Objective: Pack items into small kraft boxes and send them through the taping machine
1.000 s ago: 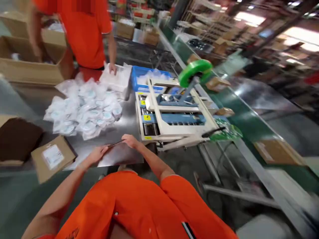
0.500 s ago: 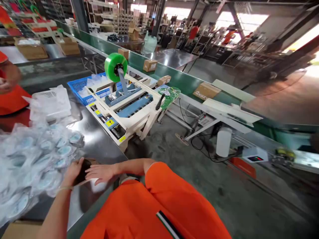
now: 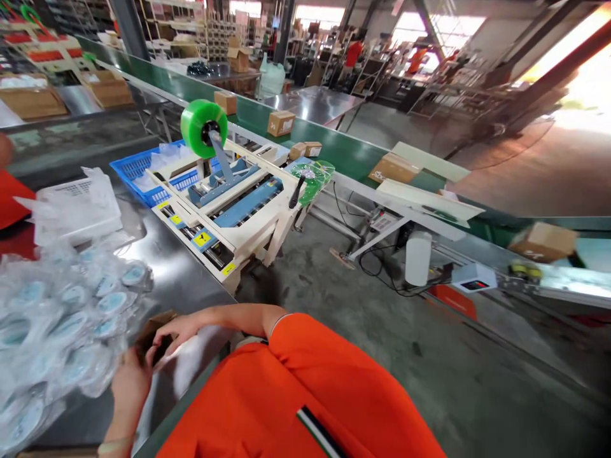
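Observation:
At the metal table's near edge a small cardboard box [image 3: 157, 320] stands with its dark inside partly showing. My left hand [image 3: 131, 380] is closed on the box's near left side, thumb towards the opening. My right hand [image 3: 175, 332] reaches over from the right, its bent fingers gripping the box at its opening. Both hands hide much of the box, and what is inside cannot be made out. Just left of my left hand lies a heap of clear plastic bags [image 3: 71, 324] holding round items with pale blue faces.
Ahead stands a carton-taping machine [image 3: 248, 210] with a green tape roll [image 3: 204, 127]. Beside it are a blue crate [image 3: 138, 166] and a white basket [image 3: 90, 210]. A green conveyor [image 3: 344, 143] carrying cartons runs behind. Another person's orange sleeve [image 3: 14, 197] shows at far left.
My right hand has gone from flat, stretched fingers to bent fingers at the box opening. My left hand has shifted lower. The view has turned slightly right, and a carton shows at the conveyor's right.

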{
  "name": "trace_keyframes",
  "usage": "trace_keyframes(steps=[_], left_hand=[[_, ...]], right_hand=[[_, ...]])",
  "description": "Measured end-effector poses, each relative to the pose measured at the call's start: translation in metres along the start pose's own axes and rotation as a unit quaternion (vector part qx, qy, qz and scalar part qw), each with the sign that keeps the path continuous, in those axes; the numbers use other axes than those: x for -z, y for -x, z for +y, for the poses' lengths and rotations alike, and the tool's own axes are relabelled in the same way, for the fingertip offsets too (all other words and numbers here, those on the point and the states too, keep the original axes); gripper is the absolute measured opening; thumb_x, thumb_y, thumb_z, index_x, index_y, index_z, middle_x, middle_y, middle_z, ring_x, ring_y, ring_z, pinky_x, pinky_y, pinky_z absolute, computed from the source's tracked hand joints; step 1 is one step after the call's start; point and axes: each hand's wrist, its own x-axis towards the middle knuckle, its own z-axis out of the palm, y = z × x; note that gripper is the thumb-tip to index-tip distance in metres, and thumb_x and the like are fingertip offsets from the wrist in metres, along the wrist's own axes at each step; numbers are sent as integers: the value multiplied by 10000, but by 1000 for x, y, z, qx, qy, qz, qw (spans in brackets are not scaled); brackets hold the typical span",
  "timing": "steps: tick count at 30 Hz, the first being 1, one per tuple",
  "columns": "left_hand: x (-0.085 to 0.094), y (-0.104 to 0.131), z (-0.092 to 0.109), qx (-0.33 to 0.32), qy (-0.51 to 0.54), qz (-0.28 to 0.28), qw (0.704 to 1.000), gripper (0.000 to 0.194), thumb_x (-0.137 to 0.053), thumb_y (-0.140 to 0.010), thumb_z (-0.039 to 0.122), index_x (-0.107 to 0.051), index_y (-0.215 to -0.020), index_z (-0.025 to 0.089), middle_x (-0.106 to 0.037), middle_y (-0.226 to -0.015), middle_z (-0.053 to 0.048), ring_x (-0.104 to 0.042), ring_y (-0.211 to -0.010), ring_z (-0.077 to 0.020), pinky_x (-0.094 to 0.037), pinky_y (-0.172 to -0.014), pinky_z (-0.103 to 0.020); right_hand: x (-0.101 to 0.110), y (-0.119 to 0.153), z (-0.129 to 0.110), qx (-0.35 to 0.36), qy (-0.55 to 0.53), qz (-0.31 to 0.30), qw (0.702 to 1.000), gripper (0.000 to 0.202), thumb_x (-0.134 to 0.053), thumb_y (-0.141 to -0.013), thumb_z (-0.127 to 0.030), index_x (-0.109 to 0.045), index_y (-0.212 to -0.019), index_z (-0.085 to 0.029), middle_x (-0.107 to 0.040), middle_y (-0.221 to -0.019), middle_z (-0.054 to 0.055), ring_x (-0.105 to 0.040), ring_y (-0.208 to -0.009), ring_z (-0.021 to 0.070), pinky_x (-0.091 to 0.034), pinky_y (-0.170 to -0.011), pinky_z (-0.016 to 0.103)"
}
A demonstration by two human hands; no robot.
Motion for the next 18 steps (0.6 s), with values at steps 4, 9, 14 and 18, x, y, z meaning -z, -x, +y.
trace_keyframes(steps=[4, 9, 14, 18], left_hand=[[-6, 25, 7, -45, 53, 15, 997, 645, -530, -742, 703, -752, -1175, 281, -757, -1125, -218, -744, -1180, -584, -624, -907, -724], [-14, 25, 5, -53, 67, 84, 993, 717, -597, -717, 676, -779, -1334, 359, -752, -1055, -187, -731, -1209, -595, -579, -998, -770], [-18, 7, 4, -109, 78, -18, 991, 458, -597, -740, 621, -850, -1068, 426, -782, -1080, -162, -765, -1117, -523, -600, -1037, -711], [-21, -12, -8, -108, 146, -63, 981, 290, -609, -703, 570, -798, -875, 434, -799, -1016, -119, -800, -1033, -472, -636, -975, -662]], right_hand=[[-5, -1, 7, 21, 122, -76, 989, 163, -908, -892, -142, -763, -829, -180, -762, -1047, 54, -710, -1132, 202, -545, -1009, 240], [-19, 9, 12, 83, 273, -97, 953, 113, -771, -1053, -211, -788, -944, -187, -708, -1149, 84, -660, -1081, 165, -495, -1054, 237], [-16, 17, 8, 112, 345, -128, 923, 126, -735, -1081, -214, -818, -991, -244, -730, -1059, 35, -642, -1054, 163, -478, -1056, 244], [-16, 8, 4, 35, 347, -58, 935, 135, -756, -1065, -210, -810, -943, -191, -752, -1026, 39, -682, -972, 149, -528, -912, 219]])
